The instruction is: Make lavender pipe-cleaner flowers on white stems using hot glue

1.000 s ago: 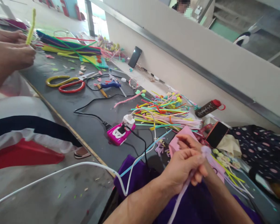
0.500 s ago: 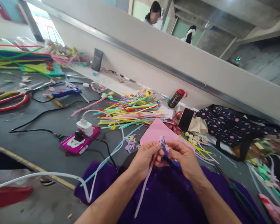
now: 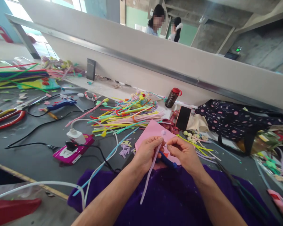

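My left hand (image 3: pixel 147 153) is closed around a lilac pipe cleaner (image 3: pixel 149 175), whose free end hangs down toward my lap. Close beside it, my right hand (image 3: pixel 184 153) has its thumb and fingers pinched together near the top of the stem; what they hold is too small to make out. Below the fingers a blue curved handle-like object (image 3: pixel 168 161) shows, partly hidden by the hands. A pink sheet (image 3: pixel 146 133) lies under and behind both hands, with a small pale lilac piece (image 3: pixel 163 132) on it.
Bundled colourful pipe cleaners (image 3: pixel 129 116) lie ahead. Short lilac cuttings (image 3: pixel 125 149) are left of the sheet. A magenta power strip (image 3: pixel 73 153) with cords sits left, red-handled scissors (image 3: pixel 16 114) farther left. A phone (image 3: pixel 183 118), bottle (image 3: pixel 173 97) and dotted bag (image 3: pixel 231 121) stand right.
My hands have moved slightly apart at the fingertips. The dark blue patterned piece between them no longer shows, and a pale lilac piece is visible on the pink sheet. The view has shifted a little.
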The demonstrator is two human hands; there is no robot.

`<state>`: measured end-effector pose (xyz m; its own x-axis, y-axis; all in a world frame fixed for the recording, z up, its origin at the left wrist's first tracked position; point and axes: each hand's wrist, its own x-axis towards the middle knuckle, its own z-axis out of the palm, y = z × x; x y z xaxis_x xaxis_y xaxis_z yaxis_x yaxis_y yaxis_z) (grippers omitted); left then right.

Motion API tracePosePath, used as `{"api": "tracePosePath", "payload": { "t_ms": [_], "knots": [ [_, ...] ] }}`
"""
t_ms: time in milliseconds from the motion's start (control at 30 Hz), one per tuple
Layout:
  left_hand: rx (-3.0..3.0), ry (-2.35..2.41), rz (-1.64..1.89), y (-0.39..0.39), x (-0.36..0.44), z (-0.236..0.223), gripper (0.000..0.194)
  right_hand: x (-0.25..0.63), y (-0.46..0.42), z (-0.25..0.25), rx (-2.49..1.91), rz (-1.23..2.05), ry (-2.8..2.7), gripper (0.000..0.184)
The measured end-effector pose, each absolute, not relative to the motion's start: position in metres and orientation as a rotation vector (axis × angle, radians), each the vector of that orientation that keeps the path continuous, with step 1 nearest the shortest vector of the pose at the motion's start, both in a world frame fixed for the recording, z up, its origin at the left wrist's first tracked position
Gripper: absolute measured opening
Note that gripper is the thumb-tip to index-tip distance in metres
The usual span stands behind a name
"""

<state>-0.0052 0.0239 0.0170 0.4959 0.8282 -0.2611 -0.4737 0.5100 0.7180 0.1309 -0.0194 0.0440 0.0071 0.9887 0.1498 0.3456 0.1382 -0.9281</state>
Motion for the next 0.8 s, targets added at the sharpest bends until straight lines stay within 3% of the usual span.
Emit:
{"api": "tracePosePath", "payload": {
  "t_ms": [300,800],
  "knots": [
    [0.501,0.626,0.747,0.033,-0.012,0.002,0.017,0.131,-0.007,0.031,-1.300,1.029,-1.507,0.007],
    [0.497,0.639,0.884,0.041,-0.018,0.000,0.019,0.125,0.018,0.019,-1.306,1.133,-1.543,0.006]
  ]
}}
